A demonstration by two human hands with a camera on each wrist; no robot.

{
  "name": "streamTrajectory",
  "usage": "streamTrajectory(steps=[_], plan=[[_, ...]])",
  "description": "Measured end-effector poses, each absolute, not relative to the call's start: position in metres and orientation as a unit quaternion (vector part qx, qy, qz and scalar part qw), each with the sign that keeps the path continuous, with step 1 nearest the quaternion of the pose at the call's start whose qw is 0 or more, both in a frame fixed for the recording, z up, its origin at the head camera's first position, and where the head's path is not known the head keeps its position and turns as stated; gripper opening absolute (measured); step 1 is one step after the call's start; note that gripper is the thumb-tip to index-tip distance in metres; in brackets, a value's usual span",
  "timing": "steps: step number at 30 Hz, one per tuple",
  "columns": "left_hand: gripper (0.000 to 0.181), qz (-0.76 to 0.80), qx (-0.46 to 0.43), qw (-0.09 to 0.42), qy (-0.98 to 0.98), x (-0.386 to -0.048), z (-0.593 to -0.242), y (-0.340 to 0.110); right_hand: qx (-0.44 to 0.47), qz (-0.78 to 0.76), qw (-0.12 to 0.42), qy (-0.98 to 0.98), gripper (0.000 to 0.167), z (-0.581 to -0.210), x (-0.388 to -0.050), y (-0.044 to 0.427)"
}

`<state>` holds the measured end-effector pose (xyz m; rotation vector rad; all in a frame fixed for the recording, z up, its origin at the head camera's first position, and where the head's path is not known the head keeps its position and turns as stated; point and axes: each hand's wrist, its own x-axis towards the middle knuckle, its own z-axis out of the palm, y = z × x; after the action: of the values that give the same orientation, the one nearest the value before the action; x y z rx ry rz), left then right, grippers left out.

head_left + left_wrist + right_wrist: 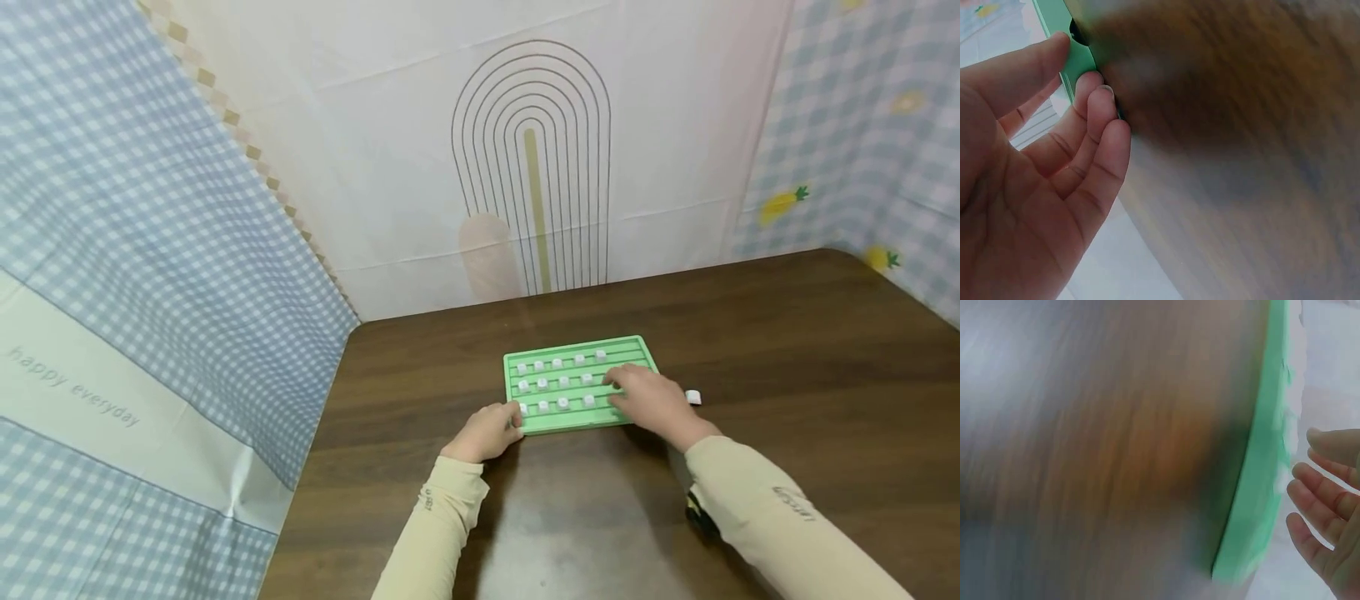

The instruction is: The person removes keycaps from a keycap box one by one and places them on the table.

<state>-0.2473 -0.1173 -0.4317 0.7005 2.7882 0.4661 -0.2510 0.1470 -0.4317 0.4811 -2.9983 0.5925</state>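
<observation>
A light green rectangular tray (577,423) with raised ridges lies on the wooden table. Rows of small white keycap-like pieces (564,381) stand along its ridges, mostly in the left and middle parts. My left hand (486,432) grips the tray's near left corner, thumb on one side and fingertips against the edge, as the left wrist view also shows. Over the tray's right part hovers my right hand (651,398), its fingers loosely bent and apart, with nothing visible between them. That hand hides some of the tray's right end.
One loose white piece (693,397) lies on the table just right of the right hand. A small dark object (701,517) shows beside the right sleeve, partly hidden. The brown table (390,517) meets a patterned cloth (405,167) at the back and left.
</observation>
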Motion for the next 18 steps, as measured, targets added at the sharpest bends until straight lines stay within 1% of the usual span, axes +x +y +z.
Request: streamTrajectory(steps=[2, 6, 10, 13, 16, 18], plan=[[0.008, 0.160, 0.235, 0.117, 0.952, -0.246, -0.433, -0.117, 0.171, 0.186, 0.027, -0.967, 0.024, -0.438, -0.252, 0.133], [0.007, 0.151, 0.227, 0.105, 0.957, -0.242, -0.435, -0.113, 0.181, 0.174, 0.040, -0.967, 0.019, -0.447, -0.252, 0.118], [0.008, 0.140, 0.229, 0.081, 0.960, -0.238, -0.435, -0.109, 0.170, 0.171, 0.051, -0.969, 0.013, -0.451, -0.252, 0.116], [0.009, 0.134, 0.227, 0.068, 0.962, -0.239, -0.434, -0.110, 0.169, 0.175, 0.051, -0.969, 0.012, -0.450, -0.255, 0.115], [0.008, 0.132, 0.225, 0.067, 0.963, -0.240, -0.436, -0.110, 0.171, 0.180, 0.055, -0.967, 0.013, -0.448, -0.256, 0.117], [0.008, 0.134, 0.229, 0.067, 0.962, -0.240, -0.437, -0.110, 0.167, 0.188, 0.068, -0.965, 0.014, -0.446, -0.256, 0.124]])
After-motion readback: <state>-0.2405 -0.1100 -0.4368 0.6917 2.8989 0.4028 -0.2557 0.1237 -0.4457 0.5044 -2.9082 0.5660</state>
